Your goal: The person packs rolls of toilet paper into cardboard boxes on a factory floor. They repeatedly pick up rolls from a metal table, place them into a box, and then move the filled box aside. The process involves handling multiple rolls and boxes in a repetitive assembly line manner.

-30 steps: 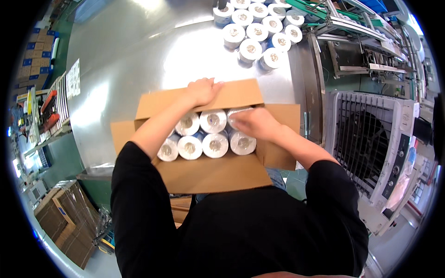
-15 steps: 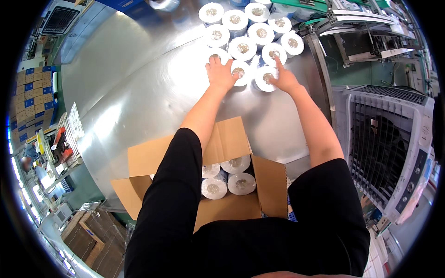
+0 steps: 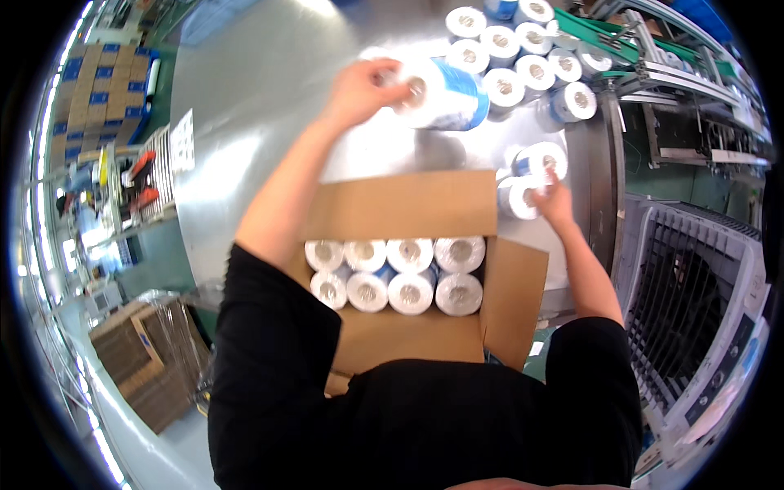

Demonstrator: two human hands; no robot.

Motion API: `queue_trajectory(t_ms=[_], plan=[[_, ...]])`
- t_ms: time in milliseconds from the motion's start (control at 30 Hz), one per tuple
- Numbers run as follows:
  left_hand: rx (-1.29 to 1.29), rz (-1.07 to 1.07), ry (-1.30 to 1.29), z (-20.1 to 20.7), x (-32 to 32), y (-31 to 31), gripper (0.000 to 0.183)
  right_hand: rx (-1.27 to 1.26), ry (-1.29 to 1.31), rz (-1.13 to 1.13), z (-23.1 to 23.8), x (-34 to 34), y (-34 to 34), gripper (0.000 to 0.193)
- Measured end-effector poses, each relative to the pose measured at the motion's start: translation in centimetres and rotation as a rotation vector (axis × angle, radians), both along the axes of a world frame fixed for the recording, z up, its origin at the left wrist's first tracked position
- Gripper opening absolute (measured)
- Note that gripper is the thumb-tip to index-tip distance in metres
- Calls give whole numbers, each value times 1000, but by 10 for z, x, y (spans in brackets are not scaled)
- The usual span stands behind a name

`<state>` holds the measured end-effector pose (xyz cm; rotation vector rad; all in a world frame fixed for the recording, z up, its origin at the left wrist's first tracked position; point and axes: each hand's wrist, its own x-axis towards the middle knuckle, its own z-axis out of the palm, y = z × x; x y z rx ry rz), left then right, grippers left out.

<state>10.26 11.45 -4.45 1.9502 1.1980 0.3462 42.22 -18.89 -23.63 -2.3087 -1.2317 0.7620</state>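
Observation:
My left hand (image 3: 365,94) grips a paper roll (image 3: 457,96) in blue and white wrap by its end, tilted sideways above the metal table. A second white roll end shows behind my left fingers, partly hidden and blurred. My right hand (image 3: 557,202) pinches a pair of paper rolls, a nearer roll (image 3: 514,198) and a farther roll (image 3: 535,158), with fingers at their core ends. In front of my body an open cardboard box (image 3: 400,204) holds several rolls (image 3: 410,292) standing on end in two rows.
Several more wrapped rolls (image 3: 503,88) stand grouped at the far right of the metal table (image 3: 237,139), beside a conveyor frame with green guides (image 3: 596,37). A grey fan-like machine (image 3: 694,278) stands at the right. Stacked cartons (image 3: 98,98) are at the far left.
Both hands have lifted rolls out of the near side of the group. My left hand has tipped its roll sideways; my right hand has brought two rolls nearer and rightward. The view has shifted.

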Motion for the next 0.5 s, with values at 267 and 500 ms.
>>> queue_trajectory(t_ms=[267,500], plan=[[-966,344,-416,107,-211,-200,27,645,170,-82,277,-43,21,63],[398,-474,493,91,-258,-251,28,-182,177,1072,348,-250,3,71]])
